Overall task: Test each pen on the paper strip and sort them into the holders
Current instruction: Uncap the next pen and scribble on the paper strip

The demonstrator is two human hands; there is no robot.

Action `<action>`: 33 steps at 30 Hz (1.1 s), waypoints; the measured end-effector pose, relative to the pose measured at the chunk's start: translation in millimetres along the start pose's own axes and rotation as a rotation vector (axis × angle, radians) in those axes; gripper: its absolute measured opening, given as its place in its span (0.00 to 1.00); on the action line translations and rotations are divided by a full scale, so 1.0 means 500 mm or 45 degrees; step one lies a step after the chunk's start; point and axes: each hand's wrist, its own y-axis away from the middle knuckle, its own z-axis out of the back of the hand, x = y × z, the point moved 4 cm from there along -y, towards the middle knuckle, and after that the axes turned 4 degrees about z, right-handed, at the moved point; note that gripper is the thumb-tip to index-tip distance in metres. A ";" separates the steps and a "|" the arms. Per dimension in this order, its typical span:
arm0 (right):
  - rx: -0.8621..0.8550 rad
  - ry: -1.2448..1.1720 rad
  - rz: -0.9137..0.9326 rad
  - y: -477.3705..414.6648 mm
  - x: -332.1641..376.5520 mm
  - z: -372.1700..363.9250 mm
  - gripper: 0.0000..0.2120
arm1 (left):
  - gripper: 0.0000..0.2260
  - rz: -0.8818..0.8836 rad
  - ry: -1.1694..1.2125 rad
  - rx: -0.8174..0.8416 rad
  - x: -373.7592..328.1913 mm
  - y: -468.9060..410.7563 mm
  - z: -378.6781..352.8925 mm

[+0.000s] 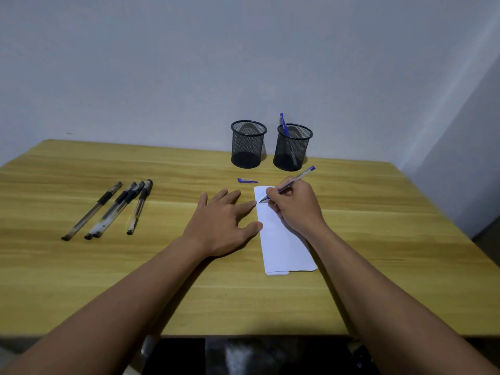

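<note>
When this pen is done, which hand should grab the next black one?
Probably the left hand: it lies free on the table, nearer the black pens. The right hand grips the blue pen.

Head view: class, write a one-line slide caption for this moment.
Right hand tests a blue pen on the paper strip; left hand steadies it.

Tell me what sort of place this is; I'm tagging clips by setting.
Probably a plain desk in a home or office corner: a wood-grain table against a bare wall, two mesh holders, and pens laid beside a paper strip.
</note>
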 end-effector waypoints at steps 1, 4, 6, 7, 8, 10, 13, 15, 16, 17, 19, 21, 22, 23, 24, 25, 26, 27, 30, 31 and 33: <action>-0.015 0.009 0.012 0.002 0.003 0.001 0.08 | 0.30 0.003 0.002 0.004 0.000 0.000 0.001; 0.010 -0.012 0.016 0.005 0.007 -0.002 0.08 | 0.30 0.003 -0.006 0.006 -0.001 0.000 0.002; 0.059 -0.045 -0.008 0.005 0.002 -0.003 0.07 | 0.29 0.004 -0.003 0.005 -0.002 0.000 0.003; 0.071 -0.067 -0.016 0.006 -0.001 -0.003 0.08 | 0.29 0.004 -0.002 0.007 -0.003 0.001 0.003; 0.079 -0.077 -0.018 0.005 -0.004 -0.003 0.08 | 0.29 0.004 -0.002 0.009 -0.004 0.002 0.003; 0.066 -0.062 0.007 0.008 -0.003 -0.003 0.08 | 0.29 0.005 -0.005 0.012 -0.005 0.004 0.003; 0.012 -0.025 0.029 0.012 0.002 0.002 0.07 | 0.29 0.010 -0.006 0.015 -0.006 0.004 0.005; 0.005 -0.037 0.020 0.013 0.000 0.004 0.06 | 0.29 0.015 -0.001 0.028 -0.008 0.005 0.006; 0.007 -0.039 0.021 0.013 -0.001 0.005 0.06 | 0.29 0.016 0.001 0.031 -0.009 0.005 0.007; 0.006 -0.035 0.027 0.013 -0.001 0.006 0.07 | 0.29 0.017 0.005 0.032 -0.009 0.006 0.008; -0.002 -0.029 0.035 0.015 0.000 0.006 0.07 | 0.29 0.021 0.012 0.032 -0.008 0.007 0.007; -0.009 -0.034 0.035 0.015 0.001 0.007 0.07 | 0.29 0.022 0.008 0.031 -0.008 0.006 0.007; -0.016 -0.030 0.032 0.015 0.001 0.007 0.07 | 0.29 0.021 0.002 0.031 -0.008 0.006 0.007; -0.024 -0.022 0.028 0.016 0.001 0.009 0.06 | 0.29 0.018 -0.002 0.032 -0.009 0.006 0.007; -0.029 -0.016 0.020 0.015 0.000 0.009 0.06 | 0.29 0.016 -0.004 0.031 -0.010 0.005 0.008; -0.031 -0.016 0.012 0.015 -0.002 0.009 0.06 | 0.29 0.015 -0.003 0.030 -0.010 0.005 0.008; -0.033 -0.020 0.009 0.014 -0.003 0.008 0.06 | 0.29 0.014 -0.001 0.030 -0.009 0.006 0.008; -0.038 -0.021 0.008 0.012 -0.005 0.008 0.06 | 0.29 0.014 -0.001 0.029 -0.009 0.006 0.009; -0.062 -0.004 0.010 0.009 -0.006 0.008 0.06 | 0.29 0.018 -0.004 0.035 -0.008 0.007 0.007; -0.072 -0.004 0.003 0.008 -0.005 0.009 0.06 | 0.29 0.019 -0.006 0.034 -0.008 0.006 0.007; -0.083 -0.009 -0.014 0.007 -0.007 0.010 0.06 | 0.29 0.020 -0.014 0.033 -0.009 0.005 0.007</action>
